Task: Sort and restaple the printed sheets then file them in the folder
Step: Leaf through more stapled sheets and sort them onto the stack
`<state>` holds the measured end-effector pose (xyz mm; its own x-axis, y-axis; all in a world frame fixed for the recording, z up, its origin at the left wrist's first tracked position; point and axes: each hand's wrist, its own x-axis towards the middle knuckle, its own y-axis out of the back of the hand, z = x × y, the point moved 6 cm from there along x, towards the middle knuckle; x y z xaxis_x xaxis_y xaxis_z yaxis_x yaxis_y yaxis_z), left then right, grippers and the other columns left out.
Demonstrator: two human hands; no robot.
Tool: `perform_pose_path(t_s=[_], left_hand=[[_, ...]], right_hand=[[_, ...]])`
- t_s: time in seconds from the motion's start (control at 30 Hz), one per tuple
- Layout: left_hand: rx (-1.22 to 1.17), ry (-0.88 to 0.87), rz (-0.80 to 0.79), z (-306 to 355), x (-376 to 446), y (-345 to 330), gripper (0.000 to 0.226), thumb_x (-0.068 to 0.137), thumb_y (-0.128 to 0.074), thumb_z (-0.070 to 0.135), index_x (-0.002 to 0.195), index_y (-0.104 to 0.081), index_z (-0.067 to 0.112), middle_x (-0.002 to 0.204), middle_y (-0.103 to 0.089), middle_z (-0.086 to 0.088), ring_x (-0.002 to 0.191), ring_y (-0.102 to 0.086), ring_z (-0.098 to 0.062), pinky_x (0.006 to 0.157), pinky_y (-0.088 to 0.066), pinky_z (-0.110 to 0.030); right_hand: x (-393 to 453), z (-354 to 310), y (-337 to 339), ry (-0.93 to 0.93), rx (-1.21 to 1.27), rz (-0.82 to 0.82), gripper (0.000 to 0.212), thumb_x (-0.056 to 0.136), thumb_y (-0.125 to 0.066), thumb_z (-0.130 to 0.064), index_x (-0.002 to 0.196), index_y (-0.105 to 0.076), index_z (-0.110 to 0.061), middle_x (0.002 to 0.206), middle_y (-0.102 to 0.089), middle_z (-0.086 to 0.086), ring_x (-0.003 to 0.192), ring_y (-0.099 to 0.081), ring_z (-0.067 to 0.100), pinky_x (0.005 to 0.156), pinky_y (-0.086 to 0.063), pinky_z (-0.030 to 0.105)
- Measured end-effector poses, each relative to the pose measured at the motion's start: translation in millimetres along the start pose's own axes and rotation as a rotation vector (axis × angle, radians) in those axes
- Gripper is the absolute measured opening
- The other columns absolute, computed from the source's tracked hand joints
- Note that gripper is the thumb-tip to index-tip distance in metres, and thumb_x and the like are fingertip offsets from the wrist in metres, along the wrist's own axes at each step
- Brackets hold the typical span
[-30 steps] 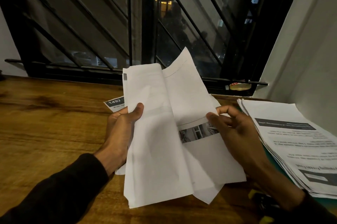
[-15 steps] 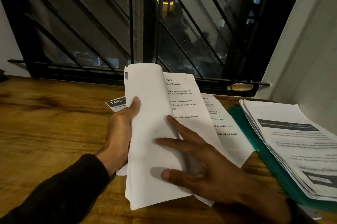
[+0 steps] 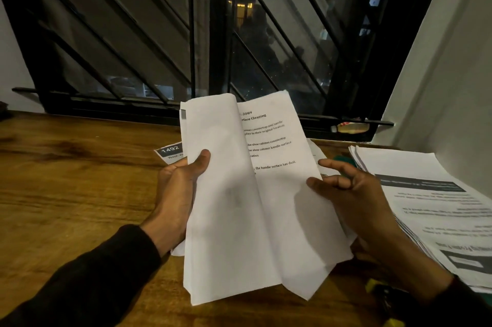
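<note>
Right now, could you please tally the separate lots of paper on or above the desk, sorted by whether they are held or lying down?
Held in the hands: 1, the folded bundle, gripped by the left hand, right hand at its edge.
Lying on the desk: 2, the stack at right and the 1492 sheet.
Total: 3

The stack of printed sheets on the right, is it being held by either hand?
No. The stack of printed sheets lies untouched on the table; both hands are on the folded bundle.
</note>
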<state>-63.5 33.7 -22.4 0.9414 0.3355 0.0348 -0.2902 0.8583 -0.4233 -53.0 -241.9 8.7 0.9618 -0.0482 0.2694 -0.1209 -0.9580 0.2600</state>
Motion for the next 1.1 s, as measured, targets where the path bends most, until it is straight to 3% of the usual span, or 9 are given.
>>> perform_pose_path(t_s=[0.2,0.47,0.57,0.73,0.8,0.87,0.97,1.03,1.1], left_hand=[[-0.014,-0.003,0.005,1,-1,0,0.030,0.091,-0.065,0.017,0.118,-0.068,0.006,0.111,-0.074,-0.008,0.096,-0.072,-0.030,0.067,-0.059,-0.030],[-0.013,0.008,0.003,-1,0,2,0.029,0.091,-0.065,0.018,0.117,-0.069,0.007,0.111,-0.074,-0.009,0.099,-0.071,-0.033,0.079,-0.057,-0.039],[-0.017,0.014,-0.003,-1,0,1,0.029,0.090,-0.065,0.018,0.116,-0.069,0.006,0.111,-0.074,-0.010,0.099,-0.071,-0.034,0.080,-0.057,-0.040],[-0.017,0.012,-0.016,-1,-1,0,0.029,0.090,-0.065,0.018,0.117,-0.069,0.006,0.111,-0.074,-0.011,0.099,-0.070,-0.035,0.080,-0.057,-0.039],[-0.016,0.006,-0.019,0,-1,0,0.029,0.090,-0.065,0.018,0.117,-0.069,0.006,0.111,-0.074,-0.011,0.097,-0.071,-0.034,0.075,-0.057,-0.036],[-0.017,0.007,-0.011,0,-1,1,0.029,0.091,-0.065,0.018,0.117,-0.069,0.007,0.111,-0.074,-0.011,0.097,-0.071,-0.034,0.076,-0.057,-0.037],[-0.017,0.013,-0.008,0,-1,2,0.031,0.090,-0.066,0.020,0.118,-0.068,0.006,0.113,-0.073,-0.011,0.099,-0.071,-0.035,0.082,-0.057,-0.041],[-0.018,0.014,-0.013,-1,-1,1,0.032,0.089,-0.067,0.021,0.117,-0.069,0.007,0.112,-0.074,-0.011,0.100,-0.070,-0.036,0.088,-0.056,-0.047],[-0.028,0.027,-0.030,-1,-2,0,0.031,0.090,-0.066,0.024,0.116,-0.070,0.008,0.110,-0.074,-0.012,0.100,-0.070,-0.037,0.093,-0.054,-0.052]], right_hand=[[-3,-9,-1,0.108,-0.137,-0.012,0.029,0.083,-0.068,-0.013,0.106,-0.056,-0.025,0.052,-0.061,-0.032,0.061,-0.058,-0.019,0.050,-0.041,0.000],[-6,-17,-3,0.204,-0.296,0.053,0.012,0.085,-0.067,-0.022,0.082,-0.056,-0.025,0.048,-0.057,-0.030,0.061,-0.060,-0.007,0.049,-0.041,0.001],[-6,-15,-2,0.200,-0.297,0.062,0.008,0.083,-0.068,-0.022,0.083,-0.062,-0.018,0.055,-0.058,-0.033,0.069,-0.056,-0.020,0.052,-0.042,0.002],[-5,-8,1,0.138,-0.310,0.099,0.008,0.083,-0.071,-0.022,0.079,-0.064,-0.022,0.109,-0.058,-0.016,0.093,-0.055,0.001,0.068,-0.037,0.006],[-9,-15,1,0.190,-0.323,0.142,0.012,0.083,-0.071,-0.021,0.077,-0.062,-0.026,0.112,-0.055,-0.019,0.099,-0.053,0.006,0.075,-0.043,0.011],[-15,-27,-1,0.238,-0.240,0.141,0.011,0.085,-0.069,-0.021,0.076,-0.063,-0.025,0.096,-0.063,-0.026,0.090,-0.060,0.003,0.077,-0.051,0.021],[-28,-43,-19,0.204,0.075,-0.092,0.009,0.087,-0.068,-0.022,0.081,-0.067,-0.016,0.087,-0.070,-0.024,0.086,-0.064,-0.006,0.067,-0.050,0.010],[-40,-51,-39,0.188,0.196,-0.337,0.022,0.081,-0.067,-0.035,0.093,-0.072,-0.017,0.112,-0.067,-0.023,0.110,-0.057,-0.010,0.081,-0.050,0.013],[-54,-53,-57,0.233,0.111,-0.517,0.029,0.081,-0.070,-0.043,0.108,-0.071,-0.032,0.137,-0.050,-0.028,0.129,-0.039,-0.012,0.098,-0.043,0.013]])
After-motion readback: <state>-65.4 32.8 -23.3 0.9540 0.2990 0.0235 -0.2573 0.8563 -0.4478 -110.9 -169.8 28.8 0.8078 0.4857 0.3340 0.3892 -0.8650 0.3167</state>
